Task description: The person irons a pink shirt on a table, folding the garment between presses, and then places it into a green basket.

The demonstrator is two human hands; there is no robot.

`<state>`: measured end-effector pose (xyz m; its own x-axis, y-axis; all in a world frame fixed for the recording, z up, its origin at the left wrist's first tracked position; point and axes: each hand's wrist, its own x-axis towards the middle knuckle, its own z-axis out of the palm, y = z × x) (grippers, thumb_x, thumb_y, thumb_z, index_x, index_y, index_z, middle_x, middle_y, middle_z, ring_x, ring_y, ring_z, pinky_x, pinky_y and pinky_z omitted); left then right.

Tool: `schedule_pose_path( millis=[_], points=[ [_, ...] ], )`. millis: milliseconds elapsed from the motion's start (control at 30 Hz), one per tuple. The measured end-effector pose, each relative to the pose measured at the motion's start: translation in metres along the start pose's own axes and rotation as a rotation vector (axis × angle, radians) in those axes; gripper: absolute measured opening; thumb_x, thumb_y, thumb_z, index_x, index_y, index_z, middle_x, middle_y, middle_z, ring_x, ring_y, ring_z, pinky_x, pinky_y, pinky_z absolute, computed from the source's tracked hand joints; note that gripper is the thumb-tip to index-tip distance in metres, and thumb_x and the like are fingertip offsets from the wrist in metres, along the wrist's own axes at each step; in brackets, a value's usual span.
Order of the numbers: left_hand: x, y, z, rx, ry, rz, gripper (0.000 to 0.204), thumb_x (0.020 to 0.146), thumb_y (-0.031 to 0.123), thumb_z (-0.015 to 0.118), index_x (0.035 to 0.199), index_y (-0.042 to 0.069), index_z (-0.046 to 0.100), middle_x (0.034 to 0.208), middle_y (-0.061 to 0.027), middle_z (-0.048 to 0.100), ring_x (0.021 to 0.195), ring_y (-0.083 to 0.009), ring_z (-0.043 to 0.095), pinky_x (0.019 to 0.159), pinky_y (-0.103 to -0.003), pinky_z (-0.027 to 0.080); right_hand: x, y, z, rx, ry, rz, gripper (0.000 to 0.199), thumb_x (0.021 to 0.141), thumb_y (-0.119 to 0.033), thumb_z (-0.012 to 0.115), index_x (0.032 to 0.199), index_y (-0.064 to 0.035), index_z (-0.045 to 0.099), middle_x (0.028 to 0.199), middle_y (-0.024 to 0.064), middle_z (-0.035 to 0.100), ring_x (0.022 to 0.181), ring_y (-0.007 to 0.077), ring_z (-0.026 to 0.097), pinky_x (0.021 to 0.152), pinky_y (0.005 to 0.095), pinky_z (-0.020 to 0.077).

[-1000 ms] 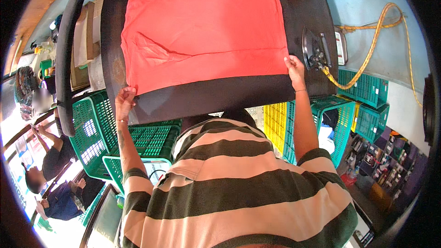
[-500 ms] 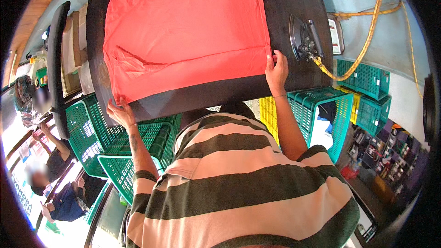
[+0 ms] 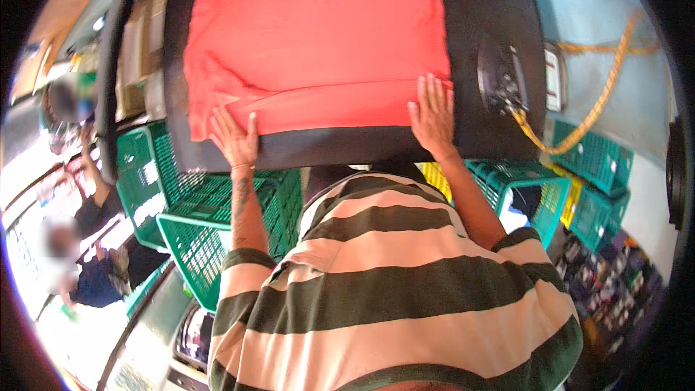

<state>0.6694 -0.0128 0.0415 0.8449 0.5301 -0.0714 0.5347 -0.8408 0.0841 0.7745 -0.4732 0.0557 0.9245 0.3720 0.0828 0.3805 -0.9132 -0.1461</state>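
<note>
A coral-red shirt (image 3: 326, 36) lies spread on the dark ironing table (image 3: 347, 146), with a long crease running across it near its front edge. My left hand (image 3: 236, 136) rests open on the shirt's near left corner, fingers spread. At the near right corner, my right hand (image 3: 434, 116) presses flat on the cloth with its fingers stretched out. To the right of the shirt an iron (image 3: 501, 78) stands on the table, apart from both hands, with a yellow hose attached to it.
Green plastic crates (image 3: 195, 246) stand below the table on the left, and another green crate (image 3: 532, 185) holding cloth is on the right. The yellow hose (image 3: 615, 80) loops along the right wall. A long dark padded board (image 3: 119, 80) stands at the left. People are farther left.
Both hands went from gripping or touching the shirt's near corners to lying flat on it. My left hand moved inward over the cloth. The view has shifted slightly.
</note>
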Motion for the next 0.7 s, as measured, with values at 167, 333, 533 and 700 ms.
schedule_pose_path(
  millis=[167, 333, 533, 700],
  points=[
    [-0.014, -0.024, -0.007, -0.143, 0.050, -0.189, 0.091, 0.097, 0.062, 0.047, 0.160, 0.004, 0.017, 0.167, -0.0169, 0.016, 0.155, -0.0338, 0.013, 0.120, -0.063, 0.007, 0.013, -0.030, -0.024, -0.231, -0.120, 0.072, 0.059, 0.102, -0.036, 0.052, 0.150, -0.0023, 0.042, 0.153, 0.0186, 0.044, 0.143, 0.0354, 0.039, 0.116, 0.0563, 0.0292],
    [-0.021, -0.052, -0.024, -0.269, 0.166, -0.130, 0.082, 0.098, 0.052, 0.054, 0.157, 0.002, 0.026, 0.165, -0.0182, 0.022, 0.154, -0.0351, 0.016, 0.122, -0.056, 0.009, 0.087, -0.120, -0.033, 0.359, 0.165, -0.277, 0.038, 0.092, -0.020, 0.069, 0.124, -0.0004, 0.063, 0.122, 0.0174, 0.063, 0.115, 0.0367, 0.058, 0.098, 0.0501, 0.0466],
    [-0.023, -0.057, -0.018, -0.266, 0.275, -0.188, 0.083, 0.096, 0.049, 0.059, 0.155, -0.002, 0.028, 0.163, -0.0223, 0.026, 0.153, -0.0375, 0.019, 0.121, -0.056, 0.012, 0.173, -0.323, 0.010, 0.683, -0.034, -0.703, 0.035, 0.085, -0.014, 0.073, 0.116, -0.0010, 0.065, 0.111, 0.0150, 0.064, 0.103, 0.0346, 0.062, 0.091, 0.0458, 0.0502],
    [-0.014, -0.062, -0.029, -0.317, 0.111, -0.208, 0.096, 0.090, 0.060, 0.062, 0.155, -0.002, 0.028, 0.164, -0.0215, 0.022, 0.153, -0.0359, 0.017, 0.120, -0.059, 0.009, 0.230, -0.362, 0.037, 0.642, -0.273, -0.671, 0.043, 0.082, -0.010, 0.070, 0.122, 0.0017, 0.063, 0.112, 0.0197, 0.067, 0.103, 0.0379, 0.064, 0.092, 0.0423, 0.0520]
  ],
)
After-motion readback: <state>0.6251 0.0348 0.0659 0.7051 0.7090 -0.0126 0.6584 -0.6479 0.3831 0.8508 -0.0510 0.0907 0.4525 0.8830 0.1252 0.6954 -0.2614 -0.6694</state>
